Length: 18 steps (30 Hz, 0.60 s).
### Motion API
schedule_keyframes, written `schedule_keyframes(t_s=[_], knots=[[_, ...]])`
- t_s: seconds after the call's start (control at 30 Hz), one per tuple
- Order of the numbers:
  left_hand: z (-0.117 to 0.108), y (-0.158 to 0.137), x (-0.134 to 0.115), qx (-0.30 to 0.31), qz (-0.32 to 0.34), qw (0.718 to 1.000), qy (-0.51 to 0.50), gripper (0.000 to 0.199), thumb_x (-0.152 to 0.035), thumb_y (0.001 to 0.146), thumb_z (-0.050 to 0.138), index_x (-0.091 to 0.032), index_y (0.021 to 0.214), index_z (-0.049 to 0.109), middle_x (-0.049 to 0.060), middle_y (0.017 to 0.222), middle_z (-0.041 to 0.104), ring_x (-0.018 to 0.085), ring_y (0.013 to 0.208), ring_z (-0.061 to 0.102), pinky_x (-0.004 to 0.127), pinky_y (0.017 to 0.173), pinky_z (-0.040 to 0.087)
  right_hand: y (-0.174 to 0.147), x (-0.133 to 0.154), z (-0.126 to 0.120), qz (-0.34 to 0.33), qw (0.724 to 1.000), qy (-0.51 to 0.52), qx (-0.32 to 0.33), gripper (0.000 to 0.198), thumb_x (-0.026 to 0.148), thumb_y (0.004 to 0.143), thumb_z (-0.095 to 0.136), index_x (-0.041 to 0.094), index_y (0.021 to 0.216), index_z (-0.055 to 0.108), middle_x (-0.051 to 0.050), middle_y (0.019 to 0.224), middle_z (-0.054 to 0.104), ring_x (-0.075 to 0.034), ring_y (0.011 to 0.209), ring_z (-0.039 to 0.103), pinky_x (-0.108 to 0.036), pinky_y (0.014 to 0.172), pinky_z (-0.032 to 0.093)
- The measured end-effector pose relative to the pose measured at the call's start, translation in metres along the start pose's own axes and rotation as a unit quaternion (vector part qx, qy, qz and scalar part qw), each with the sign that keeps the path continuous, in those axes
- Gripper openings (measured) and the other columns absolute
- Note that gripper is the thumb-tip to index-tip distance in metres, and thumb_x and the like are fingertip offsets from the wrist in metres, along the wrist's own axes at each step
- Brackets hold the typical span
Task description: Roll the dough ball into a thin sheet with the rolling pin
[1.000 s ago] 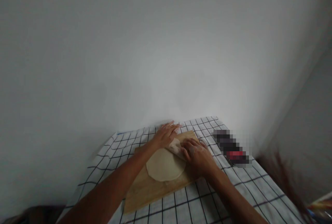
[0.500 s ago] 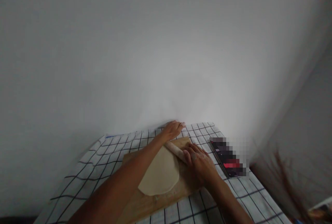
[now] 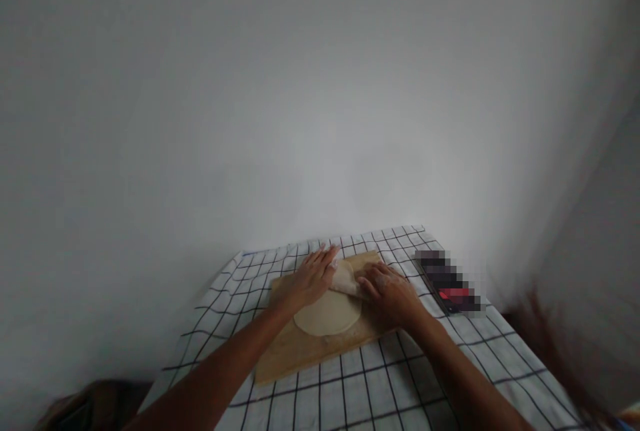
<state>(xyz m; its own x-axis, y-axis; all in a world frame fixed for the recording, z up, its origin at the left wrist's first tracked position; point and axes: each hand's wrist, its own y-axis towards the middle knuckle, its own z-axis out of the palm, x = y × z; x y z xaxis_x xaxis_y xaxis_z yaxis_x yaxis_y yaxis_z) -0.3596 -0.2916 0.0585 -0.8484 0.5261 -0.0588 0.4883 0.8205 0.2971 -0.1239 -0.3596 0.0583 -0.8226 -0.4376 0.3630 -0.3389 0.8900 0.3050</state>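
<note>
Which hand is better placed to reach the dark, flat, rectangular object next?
Probably the right hand: it lies between the dark, flat, rectangular object and the left hand, which is farther off, over the round, pale dough.

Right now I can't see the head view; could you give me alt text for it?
The left hand and right hand rest on a pale rolling pin lying across flat dough on a wooden board. A checked cloth lies under the board; a dark, partly pixelated device lies to the right.
</note>
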Motion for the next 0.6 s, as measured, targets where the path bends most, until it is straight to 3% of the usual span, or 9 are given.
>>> schedule_keyframes(t_s=[0.2,0.37,0.47,0.6], knots=[[-0.016,-0.083,-0.012,-0.033,0.051,0.996,0.061,0.054,-0.026,0.104,0.025,-0.017,0.157,0.022,0.010,0.159,0.032,0.023,0.147,0.029,0.045,0.118,0.033,-0.007,0.005,-0.003,-0.034,0.998,0.043,0.013,0.032,0.045,0.100,0.044,0.025,0.115,0.064,-0.009,0.133,0.061,-0.025,0.130,0.049,-0.044,0.108,0.036],[-0.029,-0.147,-0.032,-0.030,0.051,0.994,0.091,0.064,-0.025,0.101,0.034,-0.024,0.159,0.007,0.008,0.161,0.026,0.025,0.147,0.027,0.047,0.114,0.041,-0.012,0.008,-0.003,-0.030,0.995,0.089,0.046,0.051,0.064,0.092,0.048,0.026,0.124,0.061,-0.010,0.146,0.052,-0.032,0.140,0.037,-0.059,0.112,0.023],[-0.031,-0.145,-0.034,-0.033,0.043,0.993,0.101,0.064,-0.025,0.102,0.033,-0.024,0.159,0.006,0.008,0.161,0.026,0.025,0.147,0.027,0.047,0.114,0.041,-0.013,0.010,-0.006,-0.034,0.994,0.100,0.038,0.058,0.068,0.091,0.048,0.025,0.129,0.058,-0.012,0.145,0.052,-0.031,0.138,0.039,-0.060,0.112,0.022],[-0.022,-0.100,-0.019,-0.027,0.071,0.992,0.103,0.056,-0.027,0.104,0.029,-0.021,0.158,0.016,0.010,0.159,0.031,0.026,0.148,0.026,0.051,0.117,0.033,-0.013,0.011,-0.007,-0.033,0.995,0.094,0.018,0.059,0.066,0.091,0.048,0.023,0.130,0.056,-0.013,0.141,0.055,-0.032,0.134,0.043,-0.055,0.110,0.027]])
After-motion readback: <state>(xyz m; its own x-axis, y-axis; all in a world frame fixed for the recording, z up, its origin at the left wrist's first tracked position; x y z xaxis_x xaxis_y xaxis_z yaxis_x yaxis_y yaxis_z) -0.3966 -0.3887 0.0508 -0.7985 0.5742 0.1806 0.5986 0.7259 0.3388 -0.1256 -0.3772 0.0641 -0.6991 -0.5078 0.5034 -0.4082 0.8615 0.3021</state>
